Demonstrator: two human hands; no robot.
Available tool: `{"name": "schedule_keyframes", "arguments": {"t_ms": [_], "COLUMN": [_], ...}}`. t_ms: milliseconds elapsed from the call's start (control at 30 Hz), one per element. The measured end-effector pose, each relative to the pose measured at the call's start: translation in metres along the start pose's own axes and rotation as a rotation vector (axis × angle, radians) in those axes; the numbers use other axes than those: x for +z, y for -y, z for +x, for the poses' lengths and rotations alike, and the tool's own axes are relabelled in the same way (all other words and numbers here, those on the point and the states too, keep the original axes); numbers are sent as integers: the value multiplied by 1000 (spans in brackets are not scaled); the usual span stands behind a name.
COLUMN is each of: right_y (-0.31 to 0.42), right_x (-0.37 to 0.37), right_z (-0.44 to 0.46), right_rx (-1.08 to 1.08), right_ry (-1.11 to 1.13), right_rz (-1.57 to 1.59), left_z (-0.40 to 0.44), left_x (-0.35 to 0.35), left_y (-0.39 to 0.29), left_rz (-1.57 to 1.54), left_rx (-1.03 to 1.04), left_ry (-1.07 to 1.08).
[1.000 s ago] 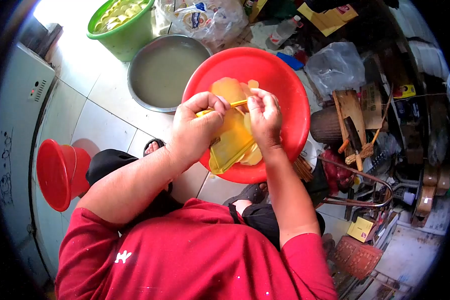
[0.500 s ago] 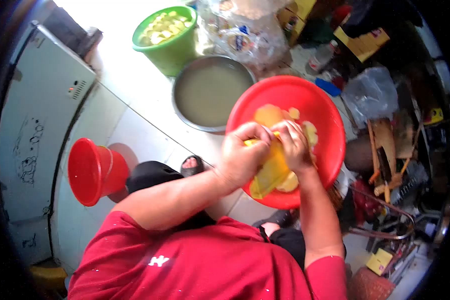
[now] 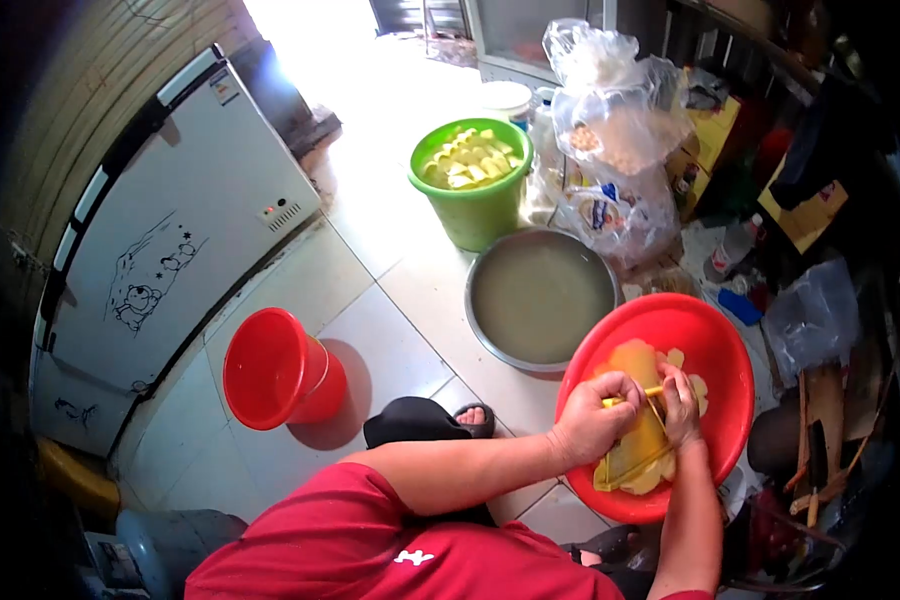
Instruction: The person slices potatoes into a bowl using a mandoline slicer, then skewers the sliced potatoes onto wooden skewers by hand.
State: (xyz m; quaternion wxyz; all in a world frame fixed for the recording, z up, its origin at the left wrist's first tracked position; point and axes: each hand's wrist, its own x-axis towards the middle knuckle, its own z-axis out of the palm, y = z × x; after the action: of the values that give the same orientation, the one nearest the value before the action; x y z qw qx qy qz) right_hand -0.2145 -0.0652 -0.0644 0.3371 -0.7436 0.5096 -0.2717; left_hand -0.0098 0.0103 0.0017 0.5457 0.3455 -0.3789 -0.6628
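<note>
Over the red basin, both my hands are closed on a yellow, straight-edged frame that looks like a slicer. My left hand wraps its upper left end, the thumb on top. The fingers of my right hand pinch its upper right side. Whether a piece of food is under those fingers is hidden. Flat, pale yellow slices lie in the basin around and below the slicer, which leans toward me.
A grey metal basin of cloudy liquid adjoins the red one. Behind it stands a green bucket full of pale yellow pieces. A red bucket is on the tiles, left. Plastic bags and clutter line the right; a white freezer stands left.
The view has shifted, so everything sits further right and lower. My hands, nearly touching before, are slightly apart, and more of the slicer's frame shows between them.
</note>
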Motion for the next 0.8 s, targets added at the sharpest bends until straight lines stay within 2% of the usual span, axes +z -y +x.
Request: {"name": "schedule_keyframes", "arguments": {"t_ms": [167, 267, 300, 533, 800], "right_y": [100, 92, 85, 68, 20], "right_x": [3, 5, 4, 8, 2], "right_z": [-26, -23, -19, -8, -1], "right_rx": [-184, -69, -59, -117, -80], "right_ry": [81, 41, 31, 9, -6], "right_rz": [-40, -18, 8, -85, -16], "left_z": [0, -3, -3, 0, -1], "left_x": [0, 4, 5, 0, 3], "left_y": [-1, 3, 1, 7, 6], "left_rz": [2, 21, 10, -6, 17], "left_rx": [-55, 57, 28, 11, 37], "left_ry": [12, -27, -39, -117, -63]}}
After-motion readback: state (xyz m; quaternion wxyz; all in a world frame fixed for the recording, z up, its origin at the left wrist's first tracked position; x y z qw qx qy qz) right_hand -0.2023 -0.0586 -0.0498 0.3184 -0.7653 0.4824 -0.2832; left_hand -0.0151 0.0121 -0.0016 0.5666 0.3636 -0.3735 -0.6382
